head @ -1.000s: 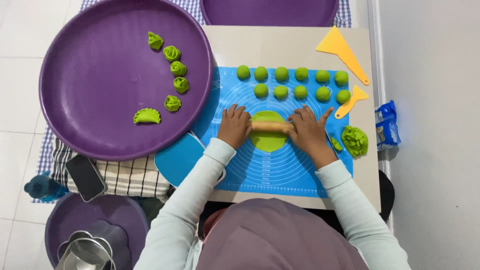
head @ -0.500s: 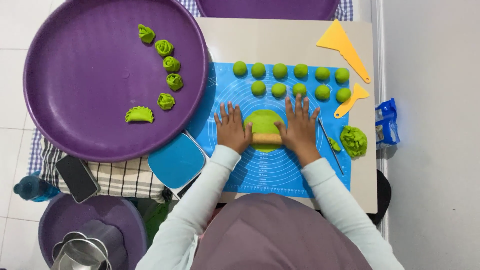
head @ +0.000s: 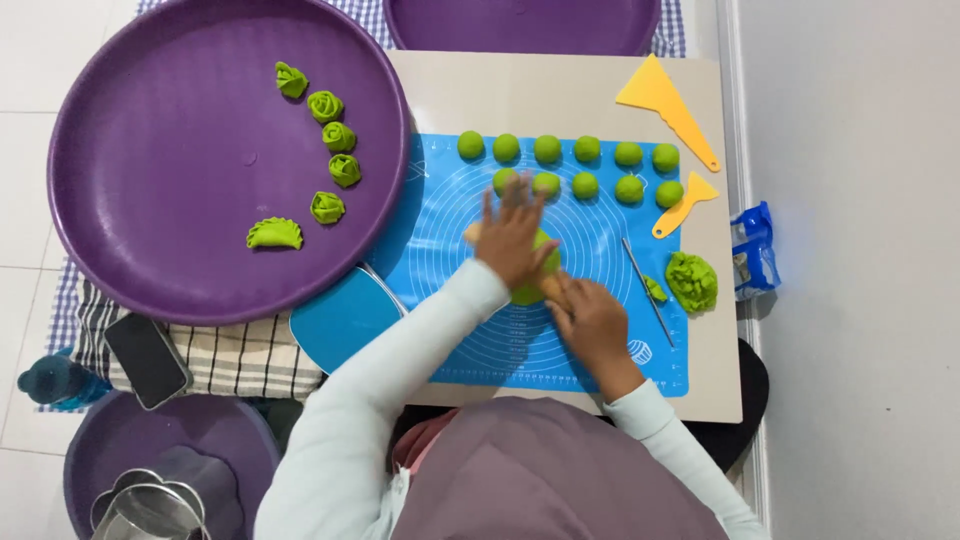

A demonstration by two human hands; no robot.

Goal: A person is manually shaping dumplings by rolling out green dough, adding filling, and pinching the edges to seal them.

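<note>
- A flattened green dough disc is pressed under a wooden rolling pin on a blue mat; the pin runs diagonally, mostly hidden beneath both hands.
- The left hand is laid flat with fingers spread over the far end of the pin; nothing is gripped.
- The right hand is set palm-down over the near end, fingers loosely curved; whether it is closed round the pin cannot be told.
- The dough is judged soft, light and easily torn or stuck, so it is best lifted by its edge; the pin, stiff and smooth, is best driven by open palms at its ends.
- Beyond the left hand, two rows of dough balls are seen on the mat.
- To the right of the right hand lie a thin stick and a dough lump.
- Left of the left hand, shaped pieces are kept on a purple tray; yellow scrapers are left on the table.
</note>
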